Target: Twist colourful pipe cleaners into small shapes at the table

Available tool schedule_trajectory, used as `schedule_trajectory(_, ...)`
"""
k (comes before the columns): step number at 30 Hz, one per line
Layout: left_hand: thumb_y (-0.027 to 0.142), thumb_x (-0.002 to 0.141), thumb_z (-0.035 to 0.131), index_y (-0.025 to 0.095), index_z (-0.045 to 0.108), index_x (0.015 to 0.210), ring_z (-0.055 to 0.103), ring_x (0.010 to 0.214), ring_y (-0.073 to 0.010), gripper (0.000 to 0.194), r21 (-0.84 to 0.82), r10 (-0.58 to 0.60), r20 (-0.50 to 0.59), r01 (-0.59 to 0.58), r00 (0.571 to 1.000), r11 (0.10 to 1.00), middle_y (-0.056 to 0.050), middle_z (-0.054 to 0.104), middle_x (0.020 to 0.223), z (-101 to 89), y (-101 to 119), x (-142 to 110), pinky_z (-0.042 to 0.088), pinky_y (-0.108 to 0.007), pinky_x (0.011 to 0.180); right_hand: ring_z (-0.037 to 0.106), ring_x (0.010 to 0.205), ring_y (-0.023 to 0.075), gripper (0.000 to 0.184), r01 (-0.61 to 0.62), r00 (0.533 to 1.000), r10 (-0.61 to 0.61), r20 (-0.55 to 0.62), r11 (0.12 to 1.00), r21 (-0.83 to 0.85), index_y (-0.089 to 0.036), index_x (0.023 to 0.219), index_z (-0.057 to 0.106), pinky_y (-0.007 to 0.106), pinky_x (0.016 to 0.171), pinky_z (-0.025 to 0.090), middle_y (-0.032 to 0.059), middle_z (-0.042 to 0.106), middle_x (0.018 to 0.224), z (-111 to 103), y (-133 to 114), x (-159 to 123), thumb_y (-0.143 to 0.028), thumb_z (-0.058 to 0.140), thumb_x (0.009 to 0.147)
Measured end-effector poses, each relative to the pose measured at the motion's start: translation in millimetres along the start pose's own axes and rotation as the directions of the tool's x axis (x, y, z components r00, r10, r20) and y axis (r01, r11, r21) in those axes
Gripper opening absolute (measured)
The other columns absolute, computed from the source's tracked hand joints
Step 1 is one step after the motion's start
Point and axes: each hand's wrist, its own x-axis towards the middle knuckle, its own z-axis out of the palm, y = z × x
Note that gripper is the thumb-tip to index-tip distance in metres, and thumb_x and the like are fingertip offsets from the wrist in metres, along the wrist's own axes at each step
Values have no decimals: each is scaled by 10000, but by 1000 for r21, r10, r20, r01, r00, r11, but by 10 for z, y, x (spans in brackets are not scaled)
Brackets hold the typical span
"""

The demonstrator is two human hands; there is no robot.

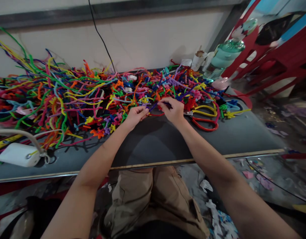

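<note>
My left hand [136,115] and my right hand [173,109] meet at the near edge of a big heap of coloured pipe cleaners [75,96] on a dark table [153,146]. Both hands pinch a thin purple pipe cleaner [154,106] stretched between them, fingers closed on its ends. A red pipe cleaner loop [156,114] lies just under it. Red-handled scissors [205,123] lie right of my right hand.
A white lamp head [18,154] on a bent arm rests at the table's left front. Paper cups [199,59] and a green bottle [226,54] stand at the back right. Red plastic chairs [274,63] stand further right. Scraps litter the floor [255,172].
</note>
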Motion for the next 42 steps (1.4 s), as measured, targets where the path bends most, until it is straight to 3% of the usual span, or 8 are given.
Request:
schedule_trajectory(4, 498, 739, 680, 160, 586, 688, 404, 507, -64, 355, 95, 119, 54, -124, 991, 988, 26, 512, 593, 8, 12, -14, 329, -208, 490, 652, 734, 172, 258, -113, 990, 128, -66, 974, 196, -190, 801, 699, 305, 722, 524, 46, 695, 768, 133, -77, -62, -415, 594, 870)
schedule_trajectory(8, 451, 775, 660, 147, 623, 728, 504, 590, -86, 310, 180, 211, 27, -212, 977, 961, 4, 585, 650, 6, -5, -5, 429, -220, 593, 639, 675, 159, 258, -203, 973, 229, -25, 906, 371, -177, 774, 717, 298, 670, 524, 38, 695, 718, 274, -129, -126, -417, 642, 829)
schedule_trajectory(13, 477, 788, 646, 154, 658, 782, 548, 614, -111, 323, 234, 246, -88, -220, 965, 947, -23, 635, 684, 0, -28, -3, 453, -232, 597, 668, 776, 176, 277, -215, 976, 192, 101, 917, 335, -199, 775, 738, 318, 749, 534, 53, 727, 812, 290, -147, -149, -438, 620, 848)
schedule_trajectory(20, 469, 785, 634, 150, 666, 707, 513, 550, -108, 329, 340, 271, -222, -187, 937, 922, -21, 624, 621, -9, -3, -25, 405, -230, 525, 672, 862, 190, 238, -113, 989, 82, 125, 956, 271, -212, 872, 734, 345, 833, 525, 67, 731, 903, 270, -165, -162, -393, 581, 870)
schedule_trajectory(29, 406, 830, 607, 141, 715, 838, 582, 628, -126, 286, 399, 319, -214, -216, 923, 891, -47, 688, 736, 15, 5, -57, 441, -227, 557, 639, 748, 166, 205, -193, 978, 159, 135, 934, 301, -180, 795, 713, 308, 738, 509, 57, 719, 813, 254, -128, -116, -364, 621, 803)
schedule_trajectory(32, 350, 896, 548, 166, 705, 1027, 641, 784, -146, 275, 509, 442, -159, -310, 883, 803, -74, 724, 938, -43, 30, -49, 499, -250, 680, 565, 650, 136, 239, -254, 954, 184, 237, 916, 312, -168, 766, 686, 274, 634, 454, 40, 678, 731, 231, -98, -80, -400, 632, 776)
schedule_trajectory(35, 296, 921, 536, 186, 709, 1015, 663, 887, -164, 226, 617, 546, -1, -429, 838, 659, -74, 728, 975, -129, 24, -21, 520, -299, 808, 439, 569, 95, 321, -291, 904, 141, 405, 894, 341, -157, 706, 647, 245, 556, 358, -5, 560, 616, 198, -63, -34, -475, 636, 752)
schedule_trajectory(42, 265, 921, 546, 187, 688, 1112, 672, 984, -194, 251, 734, 602, 229, -542, 765, 409, -93, 730, 1022, -263, -83, 14, 525, -339, 877, 284, 513, 61, 375, -403, 765, 67, 641, 825, 395, -169, 612, 541, 234, 503, 231, -63, 373, 543, 117, -22, 67, -505, 653, 734)
